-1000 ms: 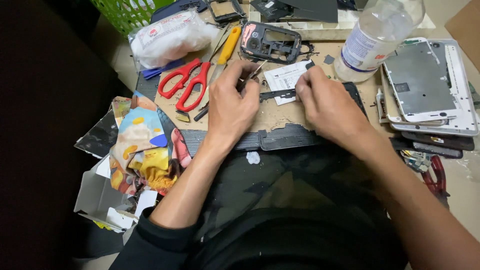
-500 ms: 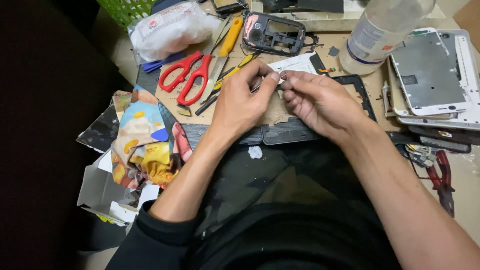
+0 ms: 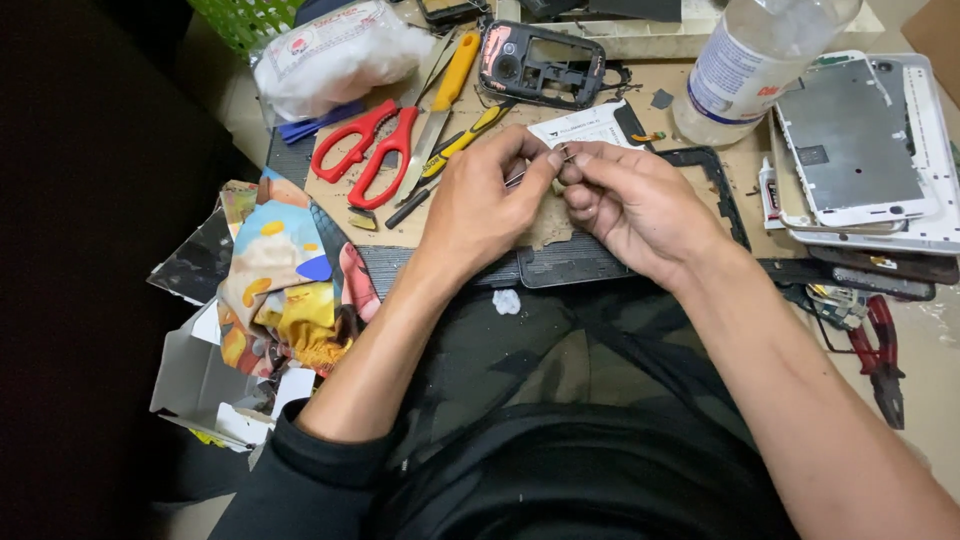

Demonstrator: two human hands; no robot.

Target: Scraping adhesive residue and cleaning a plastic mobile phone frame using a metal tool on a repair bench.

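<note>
At the centre of the frame the left hand (image 3: 490,200) and right hand (image 3: 630,205) meet fingertip to fingertip, both pinching a tiny metal part (image 3: 562,160), too small to identify, held above the tabletop (image 3: 700,130). A thin dark tool (image 3: 517,178) shows by the left fingers. Under the hands lies a dark phone frame (image 3: 600,262). To the upper left sit red scissors (image 3: 368,150) and a yellow-handled knife (image 3: 440,100); at upper right stand a clear plastic bottle (image 3: 750,60) and an opened white device (image 3: 860,140). Red pliers (image 3: 880,350) lie at the right edge.
</note>
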